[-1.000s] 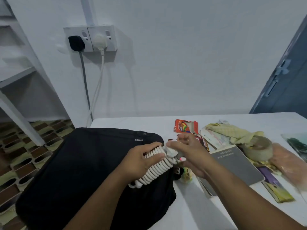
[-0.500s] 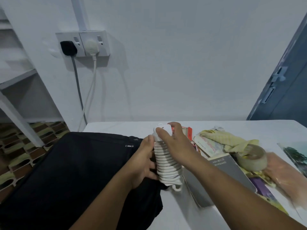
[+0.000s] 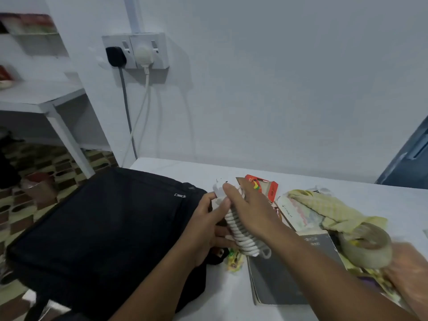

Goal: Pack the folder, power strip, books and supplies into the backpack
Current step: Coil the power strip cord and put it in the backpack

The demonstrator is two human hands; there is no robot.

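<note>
A black backpack (image 3: pixel 104 230) lies flat on the left of the white table (image 3: pixel 347 188), its zip pull near the top right corner. Both hands hold a white power strip (image 3: pixel 240 232) wound tightly in its own cable, just right of the backpack. My left hand (image 3: pixel 208 225) grips it from the left side. My right hand (image 3: pixel 250 209) wraps over its upper part from the right. A grey book (image 3: pixel 291 274) lies under my right forearm. A red packet (image 3: pixel 266 186) lies behind the hands.
Right of the hands lie a yellow cloth (image 3: pixel 328 209), a tape roll (image 3: pixel 368 244), papers and a clear plastic sleeve (image 3: pixel 410 269). Small coloured items (image 3: pixel 234 260) sit by the backpack. A wall socket (image 3: pixel 136 52) with two plugs is behind; shelves (image 3: pixel 41 98) stand at left.
The wound power strip has been turned from slanting across the backpack to nearly upright, then tilted; my right hand moved from its end to wrap over its top.
</note>
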